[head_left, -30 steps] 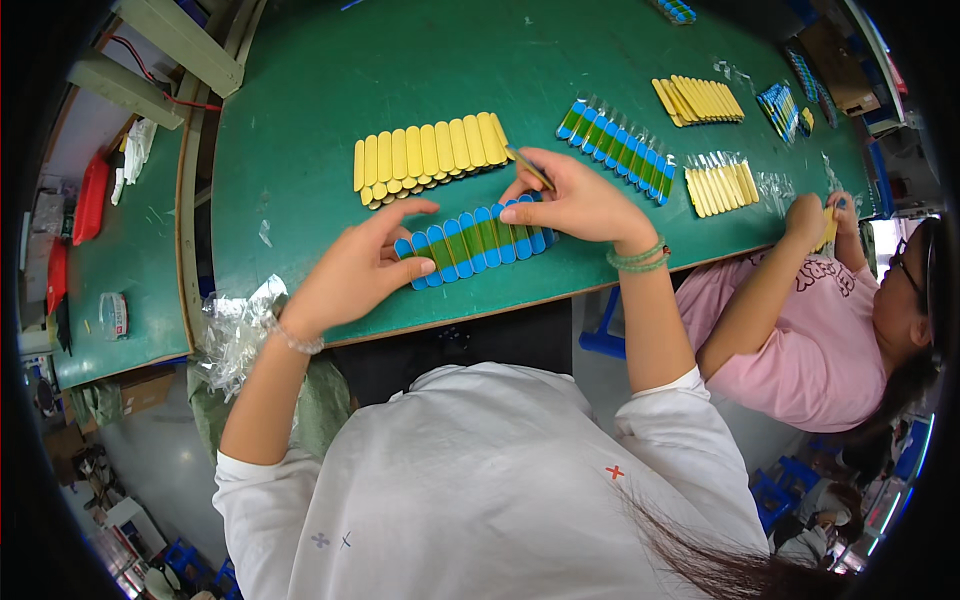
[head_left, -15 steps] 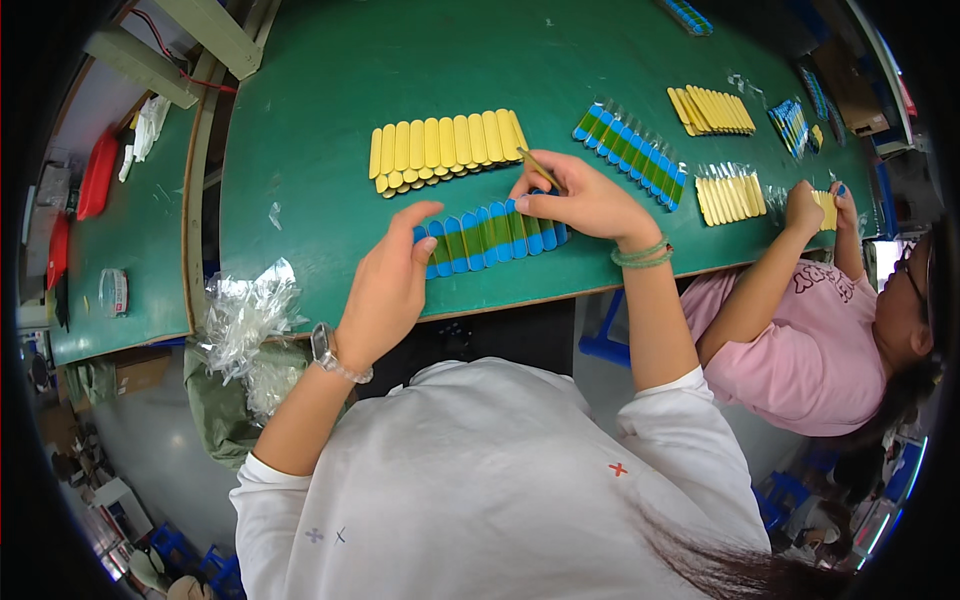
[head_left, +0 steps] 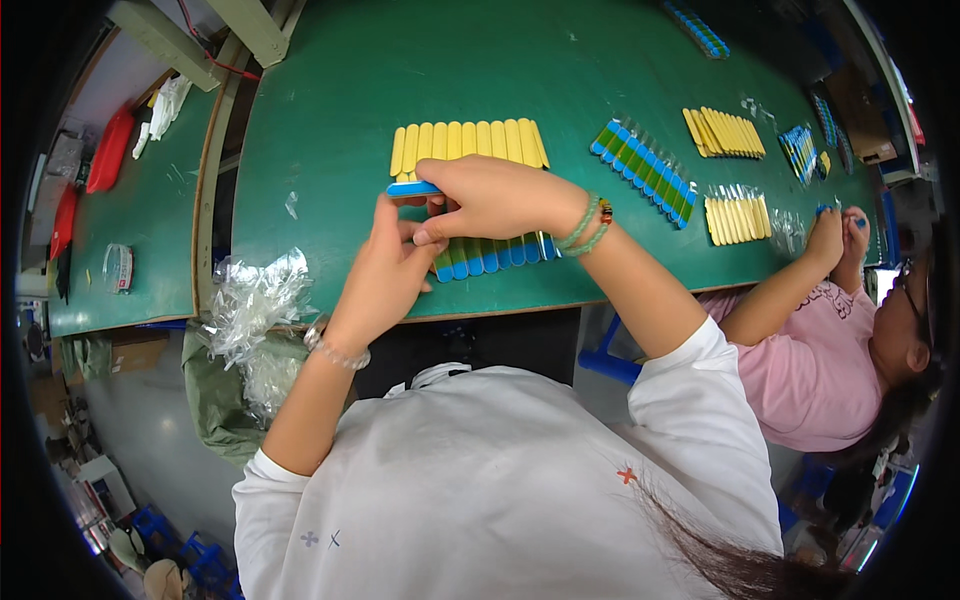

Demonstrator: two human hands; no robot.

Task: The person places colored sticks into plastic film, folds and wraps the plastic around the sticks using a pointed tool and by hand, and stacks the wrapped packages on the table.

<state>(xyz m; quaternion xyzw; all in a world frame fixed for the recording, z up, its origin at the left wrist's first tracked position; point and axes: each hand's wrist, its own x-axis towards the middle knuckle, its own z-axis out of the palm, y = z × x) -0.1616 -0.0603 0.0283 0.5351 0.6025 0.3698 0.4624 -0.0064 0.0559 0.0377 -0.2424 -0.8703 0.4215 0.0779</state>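
A flat, round-ended blue stick, like a nail file (head_left: 413, 188), is held crosswise above the green table. My right hand (head_left: 495, 195) reaches leftward with its fingers closed around the file's right end. My left hand (head_left: 375, 275) has bent fingers up against the file's left end, close to the right thumb. Partly covered by the right hand, a row of blue-and-green nail files (head_left: 490, 258) lies side by side near the table's front edge. Behind it is a layered row of yellow nail files (head_left: 468, 140), its lower part hidden by my right hand.
Right of my hands lie another blue-and-green row (head_left: 645, 172) and yellow rows (head_left: 725, 132). A co-worker in pink (head_left: 810, 355) handles something small at the right. Crumpled clear plastic (head_left: 255, 300) hangs by the table's front left. A side table (head_left: 150, 240) stands farther left.
My right hand has swung left with the file, from the row's right end to my left hand. The left hand has moved left and its fingers have drawn in to the file.
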